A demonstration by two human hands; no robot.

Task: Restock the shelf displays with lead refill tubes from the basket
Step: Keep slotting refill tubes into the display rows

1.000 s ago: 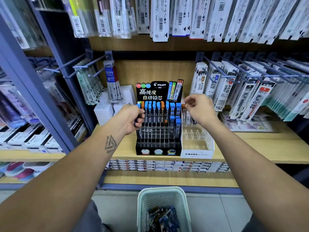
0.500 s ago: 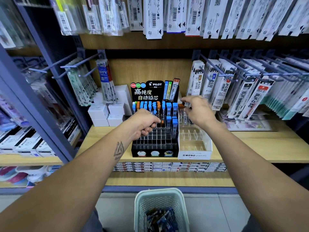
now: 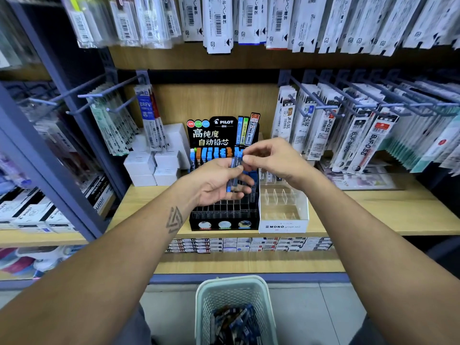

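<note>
At centre frame my left hand [image 3: 219, 181] cradles a few blue-capped lead refill tubes [image 3: 230, 183], fingers curled round them. My right hand [image 3: 271, 159] pinches the top of one tube [image 3: 235, 161] between thumb and forefinger. Both hover just before the black Pilot display [image 3: 224, 220]. More tubes lie in the basket [image 3: 206, 300] at bottom centre.

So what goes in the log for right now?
left hand: holds tubes | right hand: pinches one | rack: front empty | basket: stocked
</note>
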